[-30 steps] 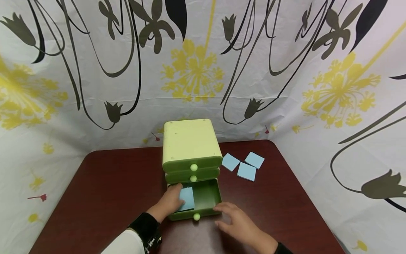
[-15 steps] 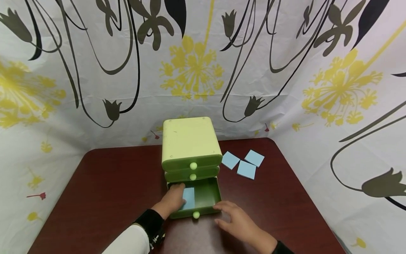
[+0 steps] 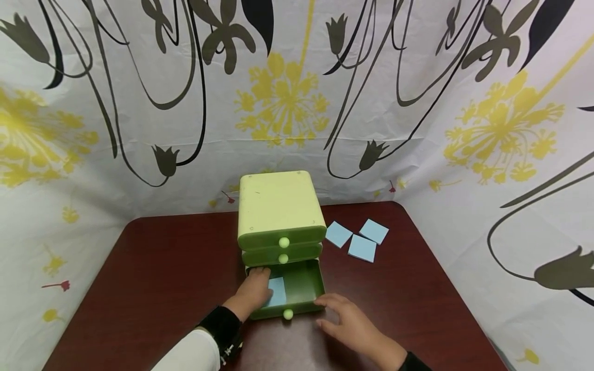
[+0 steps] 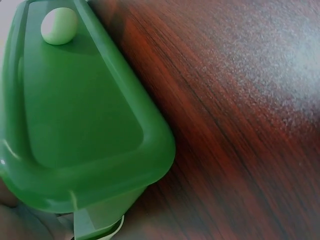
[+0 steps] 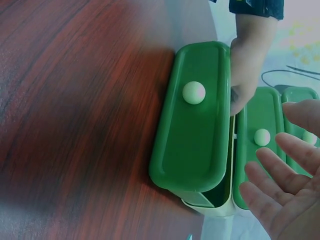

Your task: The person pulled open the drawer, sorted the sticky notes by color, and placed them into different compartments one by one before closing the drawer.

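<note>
A light green three-drawer box (image 3: pixel 277 206) stands mid-table with its bottom drawer (image 3: pixel 319 282) pulled out. My left hand (image 3: pixel 252 292) reaches into that drawer from the left and holds a blue square note (image 3: pixel 279 292) by its left edge, low against the drawer floor. In the right wrist view the left hand (image 5: pixel 247 65) curls down over the drawer front (image 5: pixel 197 145), beside the round knob (image 5: pixel 193 92). My right hand (image 3: pixel 345 322) hovers with straight, spread fingers just off the drawer's front right corner, holding nothing. The upper two drawers are closed.
Three more blue notes (image 3: pixel 361 248) lie on the dark red table (image 3: pixel 162 268) to the right of the box. A flower-print cloth (image 3: pixel 139 103) hangs close behind and on both sides of the table.
The blue note has gone from tilted up in my left hand to lying lower in the drawer. The right hand has stayed almost still by the drawer's corner.
</note>
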Demonstrator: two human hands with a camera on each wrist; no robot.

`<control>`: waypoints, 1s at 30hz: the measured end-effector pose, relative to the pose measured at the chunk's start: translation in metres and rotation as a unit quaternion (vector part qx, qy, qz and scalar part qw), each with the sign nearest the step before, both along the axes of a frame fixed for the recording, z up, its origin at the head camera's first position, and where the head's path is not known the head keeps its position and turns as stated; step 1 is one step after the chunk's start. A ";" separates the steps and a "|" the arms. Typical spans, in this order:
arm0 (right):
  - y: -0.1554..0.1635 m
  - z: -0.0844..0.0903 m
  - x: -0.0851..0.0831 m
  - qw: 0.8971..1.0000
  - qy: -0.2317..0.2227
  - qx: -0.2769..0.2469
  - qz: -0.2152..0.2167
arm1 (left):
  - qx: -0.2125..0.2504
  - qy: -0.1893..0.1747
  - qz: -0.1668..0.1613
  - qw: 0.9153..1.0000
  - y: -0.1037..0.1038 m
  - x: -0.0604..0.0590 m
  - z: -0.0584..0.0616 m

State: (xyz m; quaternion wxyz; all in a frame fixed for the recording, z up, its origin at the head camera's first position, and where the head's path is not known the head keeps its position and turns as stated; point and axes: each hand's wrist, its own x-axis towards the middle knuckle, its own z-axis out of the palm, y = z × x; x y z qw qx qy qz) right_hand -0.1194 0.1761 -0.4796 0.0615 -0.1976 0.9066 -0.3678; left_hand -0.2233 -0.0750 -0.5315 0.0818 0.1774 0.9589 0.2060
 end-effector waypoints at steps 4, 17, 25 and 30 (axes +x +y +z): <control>0.003 -0.003 -0.004 1.000 0.018 -0.005 -0.010 | 0.017 0.005 0.000 1.000 0.000 0.005 0.004; 0.031 -0.024 -0.046 0.993 0.009 0.022 -0.114 | 0.077 0.054 -0.033 0.995 0.005 0.036 0.025; 0.058 -0.035 -0.077 0.985 0.062 0.062 -0.146 | 0.081 0.092 -0.091 0.988 0.022 0.047 0.042; 0.072 -0.040 -0.094 0.982 0.067 0.076 -0.158 | 0.080 0.090 -0.123 0.985 0.032 0.055 0.048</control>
